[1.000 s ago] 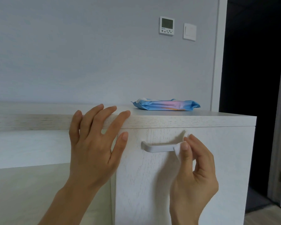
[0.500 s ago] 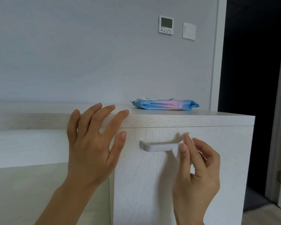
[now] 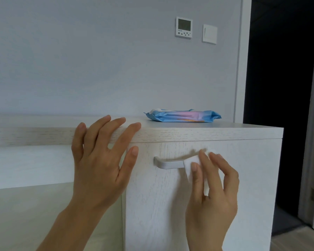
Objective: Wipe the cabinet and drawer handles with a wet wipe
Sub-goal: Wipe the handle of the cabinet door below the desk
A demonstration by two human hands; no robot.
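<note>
A white wood-grain cabinet fills the lower middle, with a silver bar handle on its front. My right hand pinches a folded white wet wipe between thumb and fingers and holds it against the right part of the handle, hiding that end. My left hand lies flat with spread fingers on the cabinet's top front edge, left of the handle, thumb on the drawer front.
A blue and pink pack of wet wipes lies on the cabinet top at the back. A thermostat and a light switch hang on the grey wall. A dark doorway opens to the right.
My right hand has slid the wipe a little leftward along the handle, covering more of the bar. My left hand has stayed on the cabinet edge.
</note>
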